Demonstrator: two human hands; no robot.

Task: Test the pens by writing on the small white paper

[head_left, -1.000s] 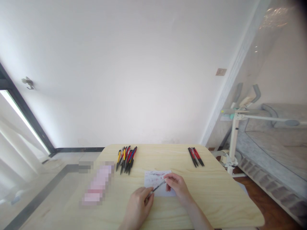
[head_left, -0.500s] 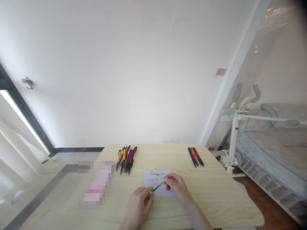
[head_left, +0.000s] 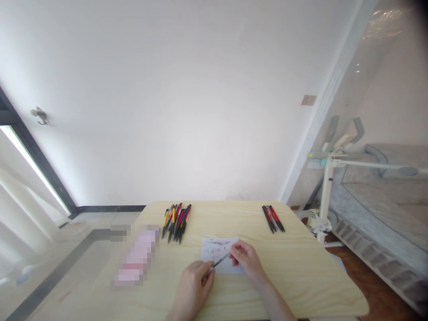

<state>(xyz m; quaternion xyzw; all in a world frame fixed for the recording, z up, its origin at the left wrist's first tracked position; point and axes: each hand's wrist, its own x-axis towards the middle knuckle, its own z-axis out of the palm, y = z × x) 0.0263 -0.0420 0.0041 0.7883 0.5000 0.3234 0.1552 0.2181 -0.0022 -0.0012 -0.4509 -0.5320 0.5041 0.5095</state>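
Both my hands hold one thin dark pen [head_left: 220,261] over a small white paper [head_left: 216,247] marked with red scribbles, near the front of a light wooden table [head_left: 301,276]. My left hand [head_left: 192,290] pinches the pen's lower end with closed fingers. My right hand [head_left: 245,258] pinches its upper end, fingers pressed together. A pile of several pens [head_left: 176,220] in yellow, red, blue and black lies at the table's far left. A small group of red and black pens [head_left: 273,218] lies at the far right.
A blurred pink strip [head_left: 135,258] lies on the table's left part. A white wall stands behind the table. To the right are a white stand [head_left: 326,196] and a grey bed [head_left: 384,200]. A window frame runs along the left.
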